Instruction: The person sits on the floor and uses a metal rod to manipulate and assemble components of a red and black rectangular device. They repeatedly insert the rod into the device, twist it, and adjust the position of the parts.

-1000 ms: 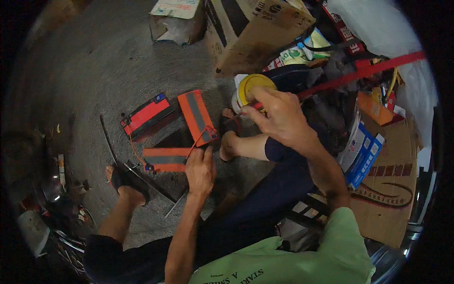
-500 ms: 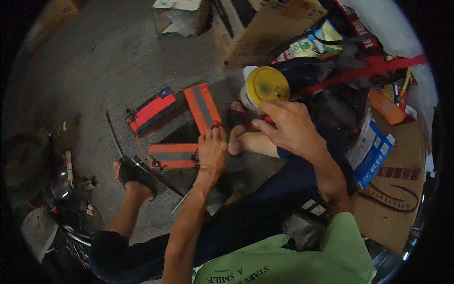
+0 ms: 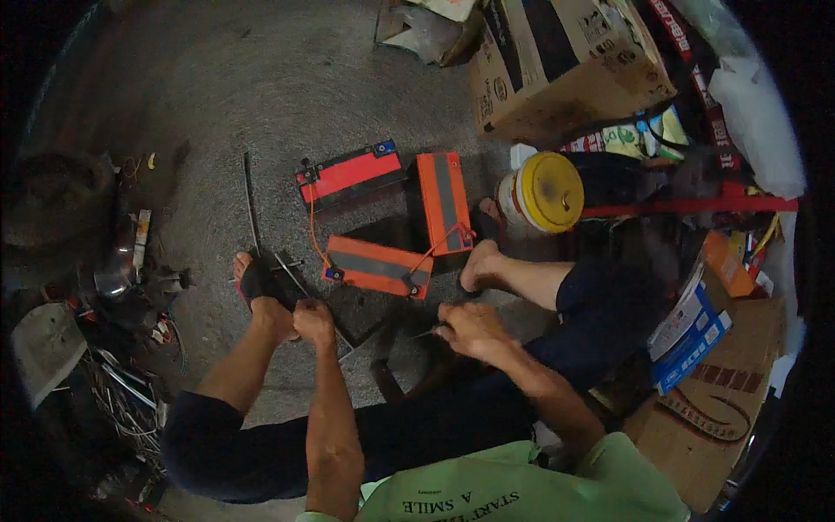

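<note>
Left hand (image 3: pixel 313 320): my fingers are curled shut near my left foot (image 3: pixel 261 283), seemingly around the near end of a thin metal rod (image 3: pixel 250 202); what exactly they pinch, I cannot tell.
Right hand (image 3: pixel 465 329): clenched on a slim dark tool (image 3: pixel 426 332), its tip pointing left; too small to name.
Batteries: 3 orange-and-black blocks on the concrete floor (image 3: pixel 217 104), just beyond my hands; the nearest battery (image 3: pixel 376 267) lies tilted, the upright battery (image 3: pixel 442 202) stands to its right, the far battery (image 3: pixel 350 174) sits behind; thin orange wires (image 3: pixel 439 245) link them.
Handling: I judge each block heavy, rigid, smooth-sided; best gripped by the long sides, never by wires or terminals.
Right of them: a yellow-lidded tub (image 3: pixel 546 191); cardboard boxes (image 3: pixel 565 70) beyond.
</note>
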A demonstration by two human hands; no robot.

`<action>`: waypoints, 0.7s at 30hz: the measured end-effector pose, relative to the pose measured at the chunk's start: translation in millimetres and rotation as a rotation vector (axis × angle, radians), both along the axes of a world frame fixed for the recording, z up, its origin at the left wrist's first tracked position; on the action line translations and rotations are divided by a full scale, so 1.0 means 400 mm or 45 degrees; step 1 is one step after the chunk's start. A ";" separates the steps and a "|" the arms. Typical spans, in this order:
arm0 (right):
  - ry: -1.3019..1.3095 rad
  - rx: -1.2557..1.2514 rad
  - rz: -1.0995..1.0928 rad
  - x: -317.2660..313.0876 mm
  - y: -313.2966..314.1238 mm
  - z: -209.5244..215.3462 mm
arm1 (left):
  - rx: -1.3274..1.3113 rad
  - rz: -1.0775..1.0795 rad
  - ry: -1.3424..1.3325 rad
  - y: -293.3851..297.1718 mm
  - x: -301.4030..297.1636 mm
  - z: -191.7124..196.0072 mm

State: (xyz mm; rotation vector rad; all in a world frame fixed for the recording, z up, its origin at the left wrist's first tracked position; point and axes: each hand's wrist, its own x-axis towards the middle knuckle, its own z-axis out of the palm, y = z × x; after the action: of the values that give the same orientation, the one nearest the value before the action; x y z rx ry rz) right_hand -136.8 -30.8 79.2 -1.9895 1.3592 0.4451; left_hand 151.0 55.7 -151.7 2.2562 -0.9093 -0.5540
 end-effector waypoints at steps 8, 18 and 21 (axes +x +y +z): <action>0.262 0.300 0.035 -0.055 -0.006 -0.183 | 0.754 -0.058 0.001 -0.001 -0.079 -0.074; 0.417 0.382 0.145 -0.052 0.012 -0.258 | 0.320 -0.024 -0.021 -0.021 -0.051 -0.008; 0.306 0.436 0.198 -0.023 0.021 -0.221 | 0.301 0.043 -0.141 -0.082 -0.023 0.056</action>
State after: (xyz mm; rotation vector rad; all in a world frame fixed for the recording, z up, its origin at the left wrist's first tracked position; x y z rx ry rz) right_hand -146.1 -22.5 -9.2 -1.8024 1.1755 0.9490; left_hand 141.8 22.9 -129.2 2.5322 -0.8973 -0.5505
